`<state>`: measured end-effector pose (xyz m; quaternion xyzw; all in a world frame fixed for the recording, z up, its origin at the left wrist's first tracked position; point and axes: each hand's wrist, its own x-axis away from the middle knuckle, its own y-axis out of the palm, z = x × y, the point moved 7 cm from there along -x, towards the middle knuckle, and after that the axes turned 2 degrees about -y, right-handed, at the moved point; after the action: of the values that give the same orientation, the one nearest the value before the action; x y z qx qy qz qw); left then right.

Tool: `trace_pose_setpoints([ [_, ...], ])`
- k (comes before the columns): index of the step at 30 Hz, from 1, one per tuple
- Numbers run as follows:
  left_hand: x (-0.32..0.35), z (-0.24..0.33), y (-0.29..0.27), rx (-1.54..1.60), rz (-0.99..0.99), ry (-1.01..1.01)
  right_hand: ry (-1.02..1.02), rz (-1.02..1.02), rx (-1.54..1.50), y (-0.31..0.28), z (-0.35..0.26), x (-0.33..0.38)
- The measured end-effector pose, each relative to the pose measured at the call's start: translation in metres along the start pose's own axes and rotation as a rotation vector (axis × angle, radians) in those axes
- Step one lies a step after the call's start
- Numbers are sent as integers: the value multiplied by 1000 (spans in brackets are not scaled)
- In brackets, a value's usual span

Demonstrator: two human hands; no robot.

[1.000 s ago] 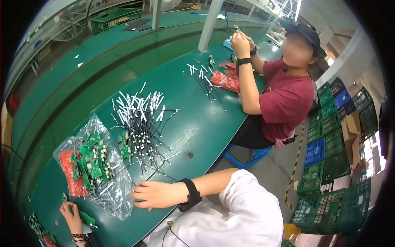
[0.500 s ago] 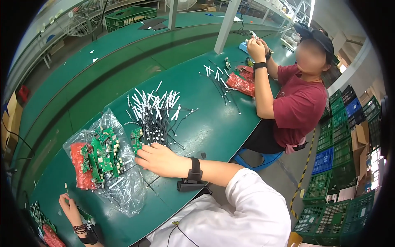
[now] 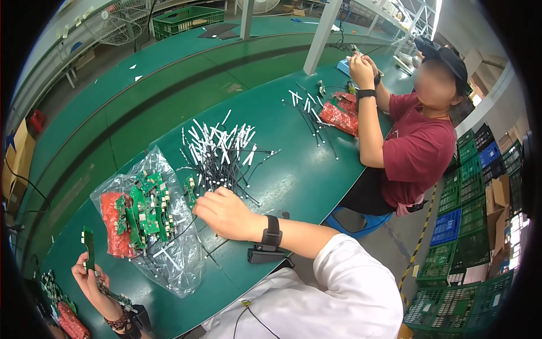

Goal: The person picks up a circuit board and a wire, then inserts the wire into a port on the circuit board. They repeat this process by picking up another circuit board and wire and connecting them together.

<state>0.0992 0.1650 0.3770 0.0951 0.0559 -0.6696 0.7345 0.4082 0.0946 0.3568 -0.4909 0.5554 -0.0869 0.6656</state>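
My left hand [image 3: 93, 285], at the lower left, is closed on a narrow green circuit board [image 3: 88, 247] that stands up from the fingers. More green board shows beside its wrist; whether it is the same piece I cannot tell. My right hand [image 3: 226, 214] is over the table with fingers bent together, their tips mostly hidden. A thin dark line runs from near those fingertips toward the plastic bag. Just beyond the fingers lies a small green board [image 3: 190, 189], beside a pile of black cables with white ends [image 3: 220, 152].
A clear plastic bag [image 3: 180, 271] carries several green boards [image 3: 148, 212] and a red bubble-wrap bundle [image 3: 117, 223]. A black box [image 3: 265, 255] is by the table edge. On the right, a co-worker [image 3: 420, 135] holds a small part near more cables and red wrap [image 3: 340, 117].
My left hand has risen and tilted the green board, which now shows longer above the fingers. My right hand's fingers have drawn in and bent more. The whole view has shifted slightly.
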Motion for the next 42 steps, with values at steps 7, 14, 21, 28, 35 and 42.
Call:
trace_pose_setpoints([
  [7, 6, 18, 54, 36, -130, 90, 283, 345, -104, -43, 34, 7],
  [14, 9, 6, 119, 184, -322, -128, 586, 498, -462, -35, 65, 27],
  [21, 22, -44, 206, 139, -560, -589, 815, 561, -1165, 3, 80, 38],
  [28, 16, -84, 254, 559, -549, -976, 840, 572, -1373, 9, 75, 39],
  [35, 24, -77, 246, 422, -537, -899, 846, 511, -1334, 5, 75, 34],
  [42, 28, -67, 230, 6, -621, -668, 691, 436, -1299, 3, 64, 27],
])
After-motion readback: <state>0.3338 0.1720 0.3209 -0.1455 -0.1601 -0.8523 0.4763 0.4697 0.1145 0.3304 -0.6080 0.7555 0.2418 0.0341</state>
